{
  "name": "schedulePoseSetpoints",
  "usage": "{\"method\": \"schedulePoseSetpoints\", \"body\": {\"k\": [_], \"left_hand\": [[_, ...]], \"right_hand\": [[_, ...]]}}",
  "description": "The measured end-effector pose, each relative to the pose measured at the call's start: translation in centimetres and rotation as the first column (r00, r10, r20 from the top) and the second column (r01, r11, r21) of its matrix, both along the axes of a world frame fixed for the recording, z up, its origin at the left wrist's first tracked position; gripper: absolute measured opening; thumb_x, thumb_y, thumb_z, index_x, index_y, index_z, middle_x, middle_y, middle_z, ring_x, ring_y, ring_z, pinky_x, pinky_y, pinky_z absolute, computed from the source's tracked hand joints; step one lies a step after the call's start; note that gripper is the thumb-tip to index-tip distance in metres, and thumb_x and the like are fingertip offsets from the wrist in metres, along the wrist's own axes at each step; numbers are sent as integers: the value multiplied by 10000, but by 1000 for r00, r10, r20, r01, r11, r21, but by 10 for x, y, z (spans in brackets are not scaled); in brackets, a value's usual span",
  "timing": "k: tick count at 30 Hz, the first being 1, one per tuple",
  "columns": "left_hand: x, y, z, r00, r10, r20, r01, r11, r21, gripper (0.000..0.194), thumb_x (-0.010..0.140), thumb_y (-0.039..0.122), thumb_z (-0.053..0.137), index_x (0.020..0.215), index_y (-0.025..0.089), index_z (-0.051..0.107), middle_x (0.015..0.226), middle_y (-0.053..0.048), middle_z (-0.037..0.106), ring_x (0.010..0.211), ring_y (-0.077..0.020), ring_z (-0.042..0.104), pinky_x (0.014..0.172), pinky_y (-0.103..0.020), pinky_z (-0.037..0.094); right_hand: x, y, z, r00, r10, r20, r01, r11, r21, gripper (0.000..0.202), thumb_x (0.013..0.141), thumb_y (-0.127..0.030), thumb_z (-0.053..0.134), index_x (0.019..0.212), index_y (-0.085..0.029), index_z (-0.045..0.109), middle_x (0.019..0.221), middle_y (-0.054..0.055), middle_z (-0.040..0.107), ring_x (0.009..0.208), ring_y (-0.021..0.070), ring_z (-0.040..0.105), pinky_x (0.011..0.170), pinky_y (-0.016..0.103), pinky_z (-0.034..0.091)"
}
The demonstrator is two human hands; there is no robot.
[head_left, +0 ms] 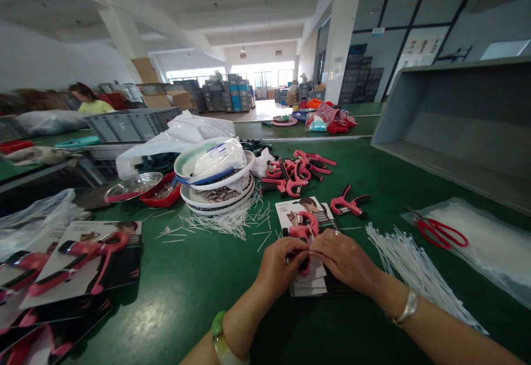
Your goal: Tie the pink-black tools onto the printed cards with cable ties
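My left hand (279, 262) and my right hand (343, 257) meet over a red hand grip (307, 222) that lies on a stack of printed cards (309, 287). The fingers of both hands are pinched together at the grip's handles. What they pinch is too small to make out; a thin pale strip shows just above the fingertips. Right of my right hand lies a bundle of white cable ties (418, 276). Behind the cards are a single red grip (349, 204) and a pile of more grips (296, 172).
Carded grips (83, 260) lie at left. Stacked white bowls (218, 188), loose white strips (232, 222) and a red tray (162, 191) stand centre-left. Red scissors (442, 233) on a plastic bag and a grey crate (460, 127) are right. A person (93, 102) is far left.
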State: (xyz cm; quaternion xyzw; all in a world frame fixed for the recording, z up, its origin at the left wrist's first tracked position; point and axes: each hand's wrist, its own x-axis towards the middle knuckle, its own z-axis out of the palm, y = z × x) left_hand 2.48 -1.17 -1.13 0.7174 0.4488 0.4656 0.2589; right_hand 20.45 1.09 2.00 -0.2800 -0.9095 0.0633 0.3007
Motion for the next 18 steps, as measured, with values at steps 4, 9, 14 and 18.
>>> {"method": "schedulePoseSetpoints", "body": {"k": [4,9,14,18], "left_hand": [[2,-4,12,988,4,-156,-2,1000,12,116,773,188,620,860,233,682,974,-7,691,923,-165,621,822,-266,483],[5,-13,24,948,13,-318,-35,997,-64,152,744,247,630,876,303,680,1104,36,634,979,-185,603,838,-308,486],[6,-15,16,941,58,-334,-81,995,-54,445,686,272,659,1127,271,600,1282,-46,533,1125,-264,522,941,-401,449],[-4,-5,5,973,28,-227,-44,997,-64,380,708,139,606,1080,216,622,1148,-63,615,1081,-231,543,966,-388,426]], "right_hand": [[3,-5,-8,997,-68,-21,69,997,38,154,886,-143,431,837,-174,574,815,64,626,785,178,555,693,298,453],[15,-23,-20,947,-258,-191,249,966,-70,137,907,-176,428,799,-187,511,736,28,561,705,154,528,653,280,428],[7,-27,-13,956,-164,-245,142,984,-105,115,913,-167,404,858,-198,500,857,46,584,829,165,547,741,292,430],[-13,-16,-3,977,3,-212,-50,975,-218,136,921,-185,383,859,-204,502,879,43,615,833,157,565,740,280,428]]}}
